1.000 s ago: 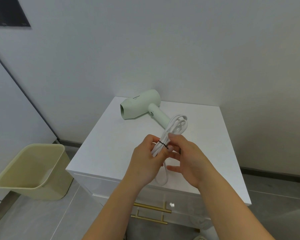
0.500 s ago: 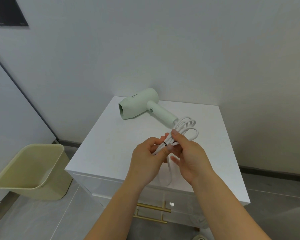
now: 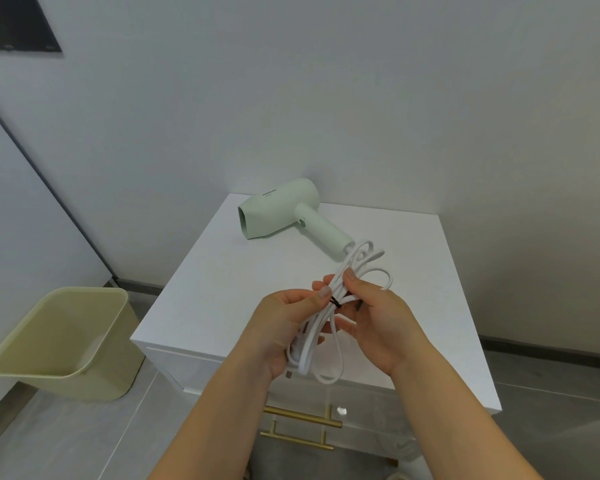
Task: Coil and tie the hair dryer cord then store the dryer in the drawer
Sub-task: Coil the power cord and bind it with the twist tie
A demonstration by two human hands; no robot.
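A pale green hair dryer [image 3: 278, 209] lies on its side at the back of the white cabinet top [image 3: 215, 289], its nozzle pointing left. Its white cord [image 3: 329, 344] is bunched into loops above the front of the cabinet. A thin black tie [image 3: 335, 302] sits around the middle of the bundle. My left hand [image 3: 284, 327] grips the bundle from the left, thumb near the tie. My right hand [image 3: 378, 320] pinches the bundle from the right at the tie. The plug end hangs low by my left palm.
The white cabinet has drawers with gold bar handles [image 3: 302, 419] below my wrists, both closed. A beige waste bin [image 3: 59, 344] stands on the grey floor to the left. White walls lie behind and on the left.
The loops of cord have spread wider at the top and bottom. My hands have shifted a little on the bundle, and the black tie sits between my fingertips as before.
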